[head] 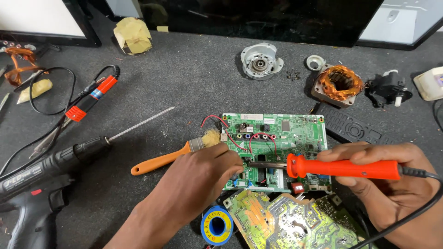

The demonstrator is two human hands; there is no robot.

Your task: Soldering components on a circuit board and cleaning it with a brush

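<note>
A green circuit board (295,131) lies on the dark mat, with red wires looping over its left part. My right hand (392,184) grips an orange-handled soldering iron (341,167) laid level, its metal tip (260,164) pointing left over the board. My left hand (203,177) rests with fingers bunched on the board's left edge, right at the iron's tip. What the fingers pinch is hidden. A blue and yellow solder spool (217,226) sits just below my left wrist.
An orange-handled brush (170,158) lies left of the board. A black power tool (41,175) with a thin blade is at far left. A yellow-green board (286,219) lies in front. Motor parts (339,83), a remote (353,129) and red-tipped probes (90,99) lie around.
</note>
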